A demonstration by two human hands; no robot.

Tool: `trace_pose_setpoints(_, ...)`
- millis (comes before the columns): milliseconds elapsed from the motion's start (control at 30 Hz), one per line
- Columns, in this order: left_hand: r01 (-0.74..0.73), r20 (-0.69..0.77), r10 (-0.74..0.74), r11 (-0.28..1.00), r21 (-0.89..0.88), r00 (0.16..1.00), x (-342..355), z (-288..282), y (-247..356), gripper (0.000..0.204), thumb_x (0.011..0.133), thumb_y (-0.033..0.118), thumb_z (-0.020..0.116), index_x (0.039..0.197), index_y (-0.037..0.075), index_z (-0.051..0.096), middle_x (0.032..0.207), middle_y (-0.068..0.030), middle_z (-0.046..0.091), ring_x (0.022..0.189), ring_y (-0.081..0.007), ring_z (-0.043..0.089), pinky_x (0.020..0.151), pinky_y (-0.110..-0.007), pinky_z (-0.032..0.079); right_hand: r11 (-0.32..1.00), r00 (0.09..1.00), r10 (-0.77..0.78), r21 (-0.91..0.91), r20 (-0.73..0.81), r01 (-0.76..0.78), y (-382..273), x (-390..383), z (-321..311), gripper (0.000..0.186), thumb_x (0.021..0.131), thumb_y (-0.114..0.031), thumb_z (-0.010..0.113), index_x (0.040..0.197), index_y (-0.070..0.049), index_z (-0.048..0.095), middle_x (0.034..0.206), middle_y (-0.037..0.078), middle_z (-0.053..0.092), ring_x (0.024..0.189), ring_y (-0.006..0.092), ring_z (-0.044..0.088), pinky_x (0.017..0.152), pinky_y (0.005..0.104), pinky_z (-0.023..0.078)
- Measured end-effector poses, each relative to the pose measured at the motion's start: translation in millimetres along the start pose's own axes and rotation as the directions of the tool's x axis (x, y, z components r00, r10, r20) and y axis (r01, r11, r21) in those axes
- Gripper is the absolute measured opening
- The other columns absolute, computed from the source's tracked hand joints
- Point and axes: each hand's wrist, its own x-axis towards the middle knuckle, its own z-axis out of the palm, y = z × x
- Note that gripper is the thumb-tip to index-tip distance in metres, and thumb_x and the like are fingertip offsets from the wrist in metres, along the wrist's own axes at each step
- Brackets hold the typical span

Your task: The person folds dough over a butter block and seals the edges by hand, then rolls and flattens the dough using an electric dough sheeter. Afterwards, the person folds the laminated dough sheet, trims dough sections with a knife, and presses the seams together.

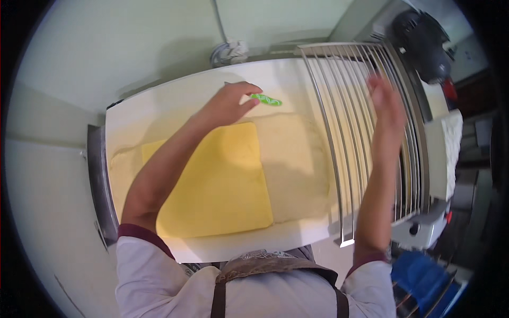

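Observation:
My left hand point(230, 104) is over the far part of the white work surface, its thumb and fingers closed round a bright green handle point(268, 99) with white markings. A small grey tip pokes out on the far side of that hand; the rest of the tool is hidden. Nearer to me, a flat yellow slab point(217, 185), butter-like, lies on a wider pale dough sheet point(294, 169). The dough shows on both the left and right of the slab. Above the metal bar grille on the right, my right hand point(387, 103) is raised and blurred by motion, so its fingers are unclear.
The slanted grille point(344, 132) spans the right side of the white work surface point(204, 82). Beyond it are a black machine part point(421, 45) and a white cloth-like piece point(450, 153). A blue item point(424, 281) is at lower right. A wall runs behind.

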Motion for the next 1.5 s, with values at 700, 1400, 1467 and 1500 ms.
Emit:
trace_pose_setpoints(700,-0.041,0.347,-0.063,0.958,0.284,0.936,101.4,170.0,28.4,0.055,0.083,0.053,0.061,0.083,-0.001,0.07,0.089,-0.0202,0.068,0.092,-0.0372,0.064,0.084,-0.047,0.049,0.377,0.519,0.855,0.677,0.007,-0.632,45.1,-277.3,44.6,0.048,0.085,0.007,0.06,0.129,0.002,0.041,0.119,0.011,0.056,0.108,0.0194,0.057,0.095,0.0314,0.046)
trace_pose_setpoints(1400,-0.24,-0.454,-0.254,0.582,-0.777,0.854,-46.0,28.7,-8.5,0.042,0.092,0.018,0.056,0.053,0.004,0.048,0.058,-0.003,0.051,0.059,-0.0122,0.048,0.061,-0.028,0.038,0.987,0.967,0.032,0.147,0.253,-0.071,-89.7,-272.3,107.5,0.04,0.074,0.006,0.074,0.113,0.008,0.064,0.102,0.02,0.07,0.092,0.0246,0.07,0.084,0.0328,0.055)
trace_pose_setpoints(1467,-0.24,-0.407,-0.265,0.493,-0.836,0.874,-76.6,16.8,-32.8,0.048,0.097,0.02,0.052,0.051,0.006,0.048,0.057,-0.0046,0.052,0.061,-0.0133,0.049,0.065,-0.029,0.04,0.982,0.96,-0.151,0.144,0.235,0.12,-100.3,-280.5,141.2,0.038,0.075,0.004,0.073,0.111,0.005,0.065,0.103,0.02,0.07,0.094,0.0275,0.071,0.085,0.0339,0.055)
trace_pose_setpoints(1500,-0.242,-0.403,-0.257,0.489,-0.838,0.878,-90.7,11.8,-42.8,0.048,0.097,0.02,0.052,0.051,0.006,0.048,0.057,-0.0046,0.052,0.061,-0.0133,0.049,0.065,-0.029,0.04,0.986,0.894,-0.155,0.005,0.421,0.169,-104.6,-283.5,151.4,0.035,0.076,0.001,0.073,0.11,0.002,0.066,0.105,0.02,0.069,0.098,0.0293,0.069,0.087,0.0353,0.054)
